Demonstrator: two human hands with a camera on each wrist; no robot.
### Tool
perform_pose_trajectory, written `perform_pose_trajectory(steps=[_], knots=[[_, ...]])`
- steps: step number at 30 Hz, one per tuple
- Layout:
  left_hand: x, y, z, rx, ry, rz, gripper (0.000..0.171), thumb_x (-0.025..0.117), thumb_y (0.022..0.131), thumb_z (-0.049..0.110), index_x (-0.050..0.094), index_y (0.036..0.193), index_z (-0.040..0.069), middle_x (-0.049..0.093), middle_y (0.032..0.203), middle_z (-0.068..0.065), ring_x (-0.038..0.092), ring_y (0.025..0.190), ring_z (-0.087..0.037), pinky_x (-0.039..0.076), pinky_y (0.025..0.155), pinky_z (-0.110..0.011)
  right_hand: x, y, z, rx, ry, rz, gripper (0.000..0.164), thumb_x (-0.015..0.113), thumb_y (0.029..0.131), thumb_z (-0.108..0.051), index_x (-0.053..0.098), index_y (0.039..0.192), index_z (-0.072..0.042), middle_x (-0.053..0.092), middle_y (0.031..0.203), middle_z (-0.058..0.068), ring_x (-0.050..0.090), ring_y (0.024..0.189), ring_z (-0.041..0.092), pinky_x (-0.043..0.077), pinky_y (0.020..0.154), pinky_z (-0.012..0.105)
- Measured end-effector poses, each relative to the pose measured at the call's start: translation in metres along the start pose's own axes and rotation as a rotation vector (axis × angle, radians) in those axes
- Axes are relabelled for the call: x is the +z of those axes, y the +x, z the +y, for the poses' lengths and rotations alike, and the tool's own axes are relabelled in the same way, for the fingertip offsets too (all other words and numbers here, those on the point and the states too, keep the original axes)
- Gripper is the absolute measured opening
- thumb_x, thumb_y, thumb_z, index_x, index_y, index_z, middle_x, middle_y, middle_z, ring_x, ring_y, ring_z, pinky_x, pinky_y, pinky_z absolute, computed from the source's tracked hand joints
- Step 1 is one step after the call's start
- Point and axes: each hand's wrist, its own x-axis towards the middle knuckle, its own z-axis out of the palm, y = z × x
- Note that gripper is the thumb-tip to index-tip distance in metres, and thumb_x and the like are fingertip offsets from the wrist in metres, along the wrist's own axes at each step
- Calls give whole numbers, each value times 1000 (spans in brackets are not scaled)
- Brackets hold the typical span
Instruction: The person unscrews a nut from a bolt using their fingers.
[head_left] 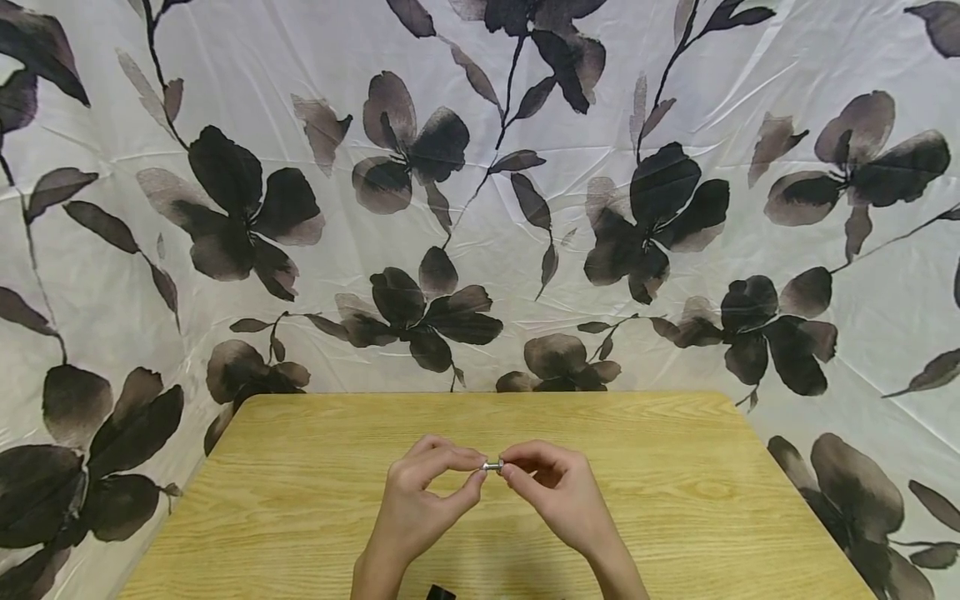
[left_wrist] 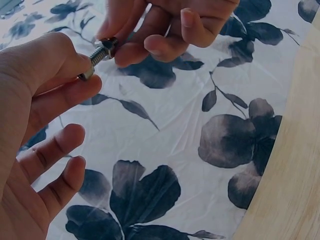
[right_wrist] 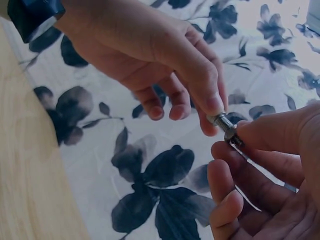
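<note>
Over the table, my left hand (head_left: 427, 496) pinches the head end of a small silver bolt (left_wrist: 99, 55) between thumb and index finger. The bolt's threaded shank points toward my right hand (head_left: 561, 492). With thumb and index finger, the right hand pinches a hex nut (right_wrist: 230, 135) that sits around the bolt near its far end. A short bit of thread sticks out past the nut in the right wrist view. Both hands' other fingers are loosely bent. Fingertips partly hide the bolt head and the nut.
A light wood-grain table (head_left: 300, 433) lies beneath the hands. White cloth (head_left: 555, 275) with dark flowers hangs behind it and at both sides. A dark device (right_wrist: 32, 20) is on the left wrist. A small black object (head_left: 441, 592) shows at the head view's bottom edge.
</note>
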Motion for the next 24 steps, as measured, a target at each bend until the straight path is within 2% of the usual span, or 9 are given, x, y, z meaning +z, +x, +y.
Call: perform_pose_trajectory(steps=[5,8,10,13,16,19,24], knots=[[0,0,1,-11,5,3,31,83,75,-7,81,95,17,80,92,-1,65,83,-12,56,72,-19,0,0,2,-109,16,-7,11,71,94,-1,74,104,-3,72,104,18,68,91,10,56,66,26],[0,0,1,-20,4,4,31,83,75,-7,81,95,17,80,92,-1,65,83,-12,56,72,-18,0,0,3,-165,18,-6,13,69,95,2,72,107,-1,70,110,19,68,98,10,57,69,27],[1,1,1,-25,1,5,31,83,75,-7,81,95,16,80,92,-1,65,84,-12,56,73,-18,0,0,2,-163,15,1,16,68,96,2,71,111,-1,70,113,19,68,100,10,58,73,27],[1,1,1,-26,-3,9,31,83,75,-7,81,95,16,80,92,-2,65,83,-12,57,72,-19,0,0,0,-105,9,13,19,66,99,-3,71,117,-2,70,114,19,68,100,9,60,78,27],[1,1,1,-26,-3,12,31,83,75,-7,81,95,15,80,92,-2,65,83,-12,57,72,-19,-1,1,-2,2,-11,27,16,65,101,-13,74,110,-3,73,102,17,69,89,9,58,72,25],[1,1,1,-25,2,12,30,83,75,-7,81,95,16,80,92,-2,65,83,-12,56,73,-17,-1,2,-3,94,-43,42,20,67,101,-21,78,101,-4,75,88,14,68,76,12,52,62,23],[1,0,1,-24,11,13,30,84,74,-7,81,94,15,80,92,-1,66,83,-12,56,73,-17,-2,1,-3,143,-71,31,21,69,100,-24,79,98,-6,77,84,13,70,76,17,51,60,22]])
